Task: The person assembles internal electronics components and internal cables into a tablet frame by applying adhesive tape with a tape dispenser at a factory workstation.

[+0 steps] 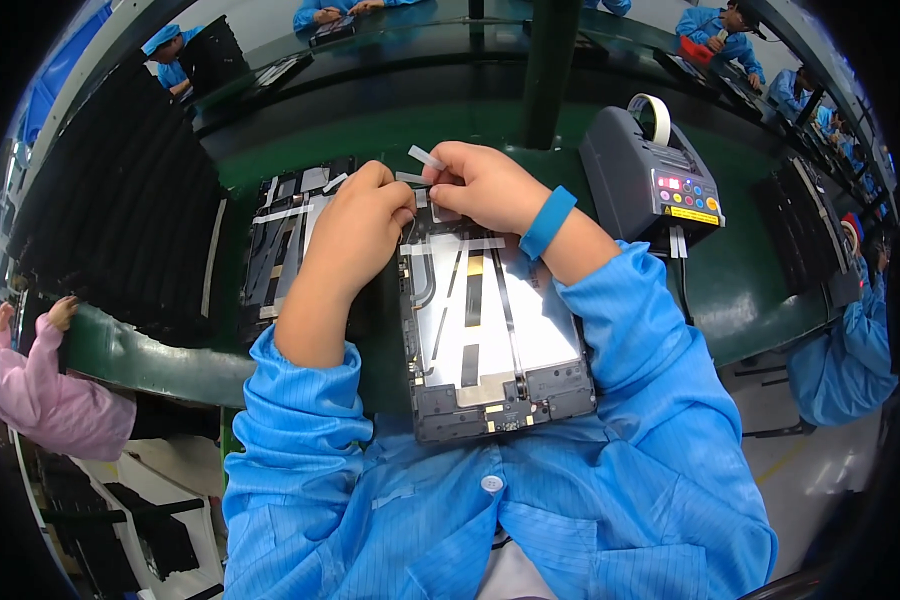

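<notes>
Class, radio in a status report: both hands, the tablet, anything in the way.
Left hand and right hand together at top edge of open tablet, pinching tape strips. Tablet flat at bench edge. Second tablet left, tape dispenser right; neither obstructs.

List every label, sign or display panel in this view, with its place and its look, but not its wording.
Red lit display: small rectangle on the grey tape dispenser machine, right of the hands.
Round coloured buttons: beside that display, on the same dark panel.
Yellow warning label: narrow strip along the panel's lower edge.
No packages or wall signs can be made out.
</notes>
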Demonstrator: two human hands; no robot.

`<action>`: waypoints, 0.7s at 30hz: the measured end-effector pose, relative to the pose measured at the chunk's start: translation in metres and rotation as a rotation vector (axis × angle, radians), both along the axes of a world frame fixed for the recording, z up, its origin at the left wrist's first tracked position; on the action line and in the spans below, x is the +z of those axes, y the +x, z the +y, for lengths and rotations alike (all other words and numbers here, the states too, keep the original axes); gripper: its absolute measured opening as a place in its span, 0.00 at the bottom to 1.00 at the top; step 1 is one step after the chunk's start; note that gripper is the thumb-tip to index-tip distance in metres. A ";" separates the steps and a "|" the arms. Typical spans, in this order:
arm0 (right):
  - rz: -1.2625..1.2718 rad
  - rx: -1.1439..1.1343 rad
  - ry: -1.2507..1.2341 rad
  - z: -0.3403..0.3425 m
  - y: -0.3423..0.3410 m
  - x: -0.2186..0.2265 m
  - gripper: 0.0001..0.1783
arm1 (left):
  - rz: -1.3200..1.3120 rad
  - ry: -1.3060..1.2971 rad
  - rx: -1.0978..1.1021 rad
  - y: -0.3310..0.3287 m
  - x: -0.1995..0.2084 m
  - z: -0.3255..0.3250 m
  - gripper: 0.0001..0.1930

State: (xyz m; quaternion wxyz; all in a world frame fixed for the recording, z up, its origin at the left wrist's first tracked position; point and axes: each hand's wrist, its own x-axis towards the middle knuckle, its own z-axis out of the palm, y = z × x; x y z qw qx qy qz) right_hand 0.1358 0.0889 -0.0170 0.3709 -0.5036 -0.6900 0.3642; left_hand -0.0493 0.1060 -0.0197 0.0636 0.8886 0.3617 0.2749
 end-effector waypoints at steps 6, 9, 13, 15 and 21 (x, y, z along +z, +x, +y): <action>0.082 -0.011 0.016 0.004 0.005 -0.011 0.08 | -0.229 0.137 0.144 -0.005 -0.001 -0.017 0.04; 0.047 -0.001 -0.015 0.003 0.003 -0.005 0.05 | -0.333 -0.028 0.251 -0.008 -0.006 -0.032 0.08; -0.014 0.000 0.008 0.000 0.002 -0.002 0.06 | -0.294 -0.211 0.290 0.001 -0.010 -0.037 0.11; -0.063 -0.017 0.083 0.000 0.001 -0.006 0.07 | -0.209 -0.217 0.317 0.006 -0.007 -0.036 0.09; -0.259 -0.002 0.396 -0.008 -0.012 -0.002 0.13 | -0.233 -0.176 0.308 0.006 -0.012 -0.031 0.09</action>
